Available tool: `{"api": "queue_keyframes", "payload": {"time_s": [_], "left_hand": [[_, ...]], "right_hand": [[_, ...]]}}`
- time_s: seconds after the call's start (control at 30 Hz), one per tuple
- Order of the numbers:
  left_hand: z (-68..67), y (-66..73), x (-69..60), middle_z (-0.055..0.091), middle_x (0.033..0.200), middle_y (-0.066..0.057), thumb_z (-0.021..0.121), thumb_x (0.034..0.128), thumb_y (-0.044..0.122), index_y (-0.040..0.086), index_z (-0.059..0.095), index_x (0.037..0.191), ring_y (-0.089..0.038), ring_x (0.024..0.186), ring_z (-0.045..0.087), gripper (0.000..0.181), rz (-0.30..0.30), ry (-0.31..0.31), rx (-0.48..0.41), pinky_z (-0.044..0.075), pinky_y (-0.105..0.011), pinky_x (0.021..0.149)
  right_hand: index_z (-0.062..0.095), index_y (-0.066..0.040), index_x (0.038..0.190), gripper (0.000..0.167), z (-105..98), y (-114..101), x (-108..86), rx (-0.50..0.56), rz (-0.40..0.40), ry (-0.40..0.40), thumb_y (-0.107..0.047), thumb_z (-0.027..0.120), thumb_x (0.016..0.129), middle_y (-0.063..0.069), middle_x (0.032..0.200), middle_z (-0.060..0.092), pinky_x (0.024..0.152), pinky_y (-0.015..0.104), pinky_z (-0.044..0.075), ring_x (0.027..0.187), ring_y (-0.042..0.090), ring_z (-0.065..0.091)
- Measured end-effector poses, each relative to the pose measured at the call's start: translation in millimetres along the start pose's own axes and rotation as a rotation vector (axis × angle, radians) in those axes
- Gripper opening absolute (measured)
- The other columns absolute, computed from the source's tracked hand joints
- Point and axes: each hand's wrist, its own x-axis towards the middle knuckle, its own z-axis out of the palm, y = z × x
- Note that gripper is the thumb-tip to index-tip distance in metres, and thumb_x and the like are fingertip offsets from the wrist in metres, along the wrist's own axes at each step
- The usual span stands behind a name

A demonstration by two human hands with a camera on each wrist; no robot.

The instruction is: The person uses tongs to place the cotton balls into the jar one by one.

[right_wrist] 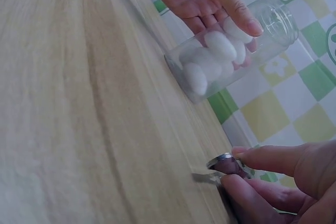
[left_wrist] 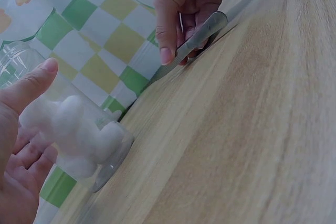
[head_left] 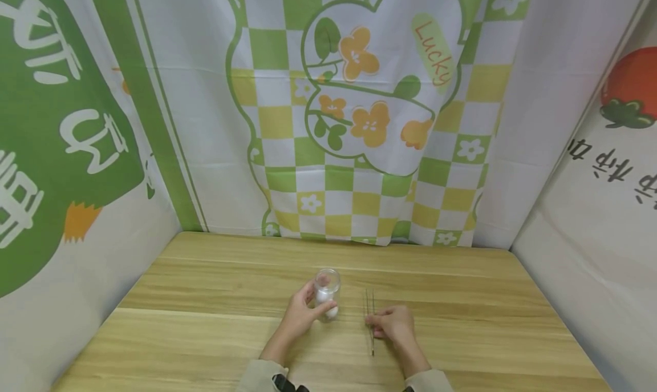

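A clear, lidless jar (head_left: pixel 328 279) stands upright on the wooden table. White cotton balls (right_wrist: pixel 219 45) fill its lower part. My left hand (head_left: pixel 299 316) grips the jar from its left, thumb on the near side and fingers round behind. To the right of the jar, my right hand (head_left: pixel 397 325) pinches metal tweezers (head_left: pixel 372 345) between thumb and fingers. In the head view their two thin prongs point away from me, a little apart. The left wrist view shows the rounded rear end of the tweezers (left_wrist: pixel 214 22) close to the tabletop. Some right fingers are partly hidden.
The wooden table (head_left: pixel 205 300) reaches back to a checked green and yellow cloth (head_left: pixel 359 198) hanging behind it. Printed cloths also hang at the left (head_left: pixel 128 255) and right (head_left: pixel 580 232) sides. Grey-beige sleeves (head_left: pixel 262 376) and dark wrist straps show at the bottom.
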Motion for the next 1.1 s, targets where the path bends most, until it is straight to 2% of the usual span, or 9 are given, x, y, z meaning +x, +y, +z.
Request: {"api": "queue_keyframes", "payload": {"time_s": [0.27,0.57,0.77,0.93,1.1], "left_hand": [[0.1,-0.5,-0.3,0.052,0.142,-0.023,0.076,0.0821,0.028,0.0,0.042,0.143,-0.041,0.134,0.048,0.075,0.009,0.001,0.0,0.035,-0.056,0.117],[0.8,-0.3,-1.5,0.054,0.141,-0.022,0.076,0.0822,0.026,0.002,0.043,0.142,-0.041,0.133,0.049,0.072,0.019,0.0,0.001,0.036,-0.058,0.116],[4.1,0.6,-2.8,0.051,0.143,-0.021,0.076,0.0826,0.026,0.003,0.042,0.143,-0.042,0.134,0.048,0.073,0.036,-0.027,0.006,0.036,-0.059,0.115],[7.8,2.0,-3.7,0.047,0.146,-0.022,0.076,0.0822,0.027,0.003,0.04,0.144,-0.043,0.137,0.043,0.075,0.051,-0.038,0.038,0.031,-0.062,0.116],[5.6,4.4,-5.4,0.037,0.153,-0.022,0.079,0.078,0.031,0.006,0.033,0.149,-0.045,0.142,0.033,0.088,0.04,-0.048,0.113,0.026,-0.067,0.116]], "right_hand": [[0.067,0.013,0.085,0.019,1.8,-0.1,-1.0,-0.001,-0.007,0.03,0.005,0.077,0.072,0.003,0.056,0.063,0.045,0.019,0.057,0.039,0.002,0.055],[0.068,0.01,0.081,0.019,3.4,-1.5,-3.2,-0.027,-0.006,0.051,0.003,0.08,0.069,0.005,0.06,0.065,0.046,0.02,0.058,0.041,0.003,0.056],[0.067,0.01,0.083,0.022,3.8,-1.7,-2.6,-0.049,0.006,0.042,0.001,0.082,0.069,0.007,0.063,0.066,0.048,0.02,0.059,0.043,0.004,0.057],[0.068,0.009,0.083,0.025,2.4,1.1,0.3,-0.048,-0.007,0.033,-0.002,0.084,0.068,0.006,0.063,0.067,0.046,0.019,0.057,0.043,0.004,0.057],[0.069,0.007,0.084,0.026,-7.5,4.3,5.6,-0.081,-0.036,0.019,-0.014,0.081,0.075,0.003,0.061,0.066,0.045,0.016,0.054,0.045,0.005,0.056]]}}
